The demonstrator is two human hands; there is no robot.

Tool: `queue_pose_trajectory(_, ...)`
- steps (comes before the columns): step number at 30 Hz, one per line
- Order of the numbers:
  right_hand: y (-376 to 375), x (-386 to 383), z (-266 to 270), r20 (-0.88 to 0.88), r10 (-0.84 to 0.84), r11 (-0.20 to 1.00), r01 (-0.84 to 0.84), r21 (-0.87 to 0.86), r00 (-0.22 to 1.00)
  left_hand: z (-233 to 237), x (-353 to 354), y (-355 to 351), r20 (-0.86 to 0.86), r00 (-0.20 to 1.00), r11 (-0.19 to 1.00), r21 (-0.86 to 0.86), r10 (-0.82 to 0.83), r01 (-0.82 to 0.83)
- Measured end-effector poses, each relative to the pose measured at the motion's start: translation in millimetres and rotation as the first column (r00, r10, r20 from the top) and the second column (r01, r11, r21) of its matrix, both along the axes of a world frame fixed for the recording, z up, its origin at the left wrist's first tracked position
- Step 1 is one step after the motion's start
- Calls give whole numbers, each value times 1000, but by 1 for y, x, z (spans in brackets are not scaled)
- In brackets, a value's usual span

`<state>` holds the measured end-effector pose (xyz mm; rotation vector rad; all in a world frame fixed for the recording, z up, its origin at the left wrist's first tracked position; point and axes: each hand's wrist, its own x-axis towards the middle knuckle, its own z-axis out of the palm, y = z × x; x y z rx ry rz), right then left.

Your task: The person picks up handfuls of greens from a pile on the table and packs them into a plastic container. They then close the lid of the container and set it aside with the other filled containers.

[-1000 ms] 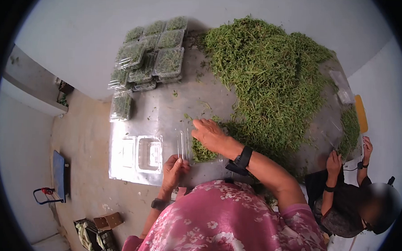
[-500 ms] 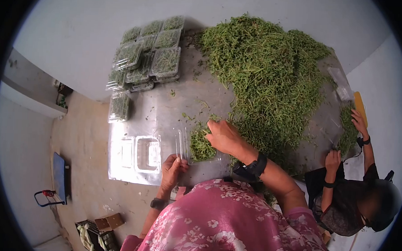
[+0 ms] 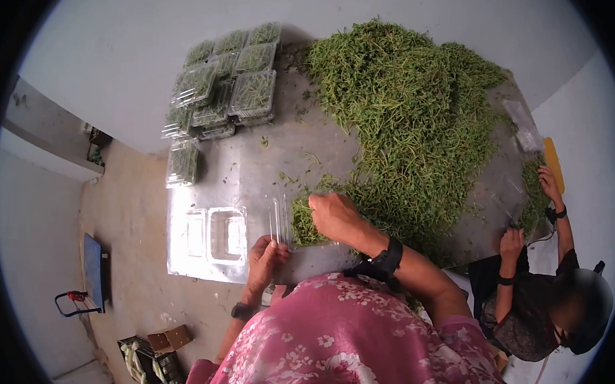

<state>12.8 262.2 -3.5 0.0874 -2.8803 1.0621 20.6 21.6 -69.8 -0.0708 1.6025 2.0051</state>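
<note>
My left hand [image 3: 267,259] pinches the near edge of a clear plastic clamshell box [image 3: 279,221], whose lid side lies toward the left. Cut leafy greens [image 3: 304,226] fill the box's right part. Over them is my right hand [image 3: 337,217], its fingers curled down and closed on the greens, with the fingertips partly hidden. A large heap of the same greens [image 3: 413,128] spreads beyond and right of this hand. To the left of my left hand, another open clear clamshell box [image 3: 227,235] lies flat on the metal table [image 3: 253,169].
Filled clear boxes [image 3: 252,93] are stacked at the table's far left. A co-worker [image 3: 535,312] at the right has both hands at a smaller pile of greens [image 3: 532,191], near a yellow object [image 3: 554,165]. A blue trolley [image 3: 93,268] and a crate [image 3: 152,364] stand on the floor.
My right hand has moved slightly left and toward me, and now covers more of the greens in the box. My left hand keeps its hold on the box edge.
</note>
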Motion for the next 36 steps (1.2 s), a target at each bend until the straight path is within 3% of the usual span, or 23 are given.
queue_pose_trajectory(5,-1,0,3,-9,-152,969,147,-197,988,-1,-1,0,1,1000,1000,-20,1,-1)
queue_pose_trajectory(8,6,9,7,137,-34,999,38,-26,990,-2,-1,-1,-3,1000,1000,-12,-1,1)
queue_pose_trajectory(11,10,6,-3,-31,15,999,-16,-30,999,1,-1,0,3,1000,1000,-7,4,-4)
queue_pose_trajectory(14,0,5,2,10,47,990,-48,130,999,0,-1,1,2,1000,1000,-18,7,-7)
queue_pose_trajectory(17,-19,11,-10,-121,192,946,-151,286,974,-4,-2,0,-8,1000,1000,-24,1,-1)
queue_pose_trajectory(20,-31,12,-33,-30,299,871,-260,416,954,-2,-1,0,-9,1000,1000,-12,3,-3)
queue_pose_trajectory(24,-24,12,-17,-25,315,900,-290,325,949,-1,-1,0,13,1000,1000,21,15,-16)
queue_pose_trajectory(27,-24,12,-8,-71,231,928,-197,317,970,-1,0,1,2,1000,1000,5,20,-20)
queue_pose_trajectory(30,-23,10,1,-111,262,907,-205,367,959,1,-1,3,-8,1000,1000,-13,11,-11)
queue_pose_trajectory(36,-22,6,-30,20,324,880,-309,360,946,-1,-1,1,-9,1000,1000,-28,12,-13)
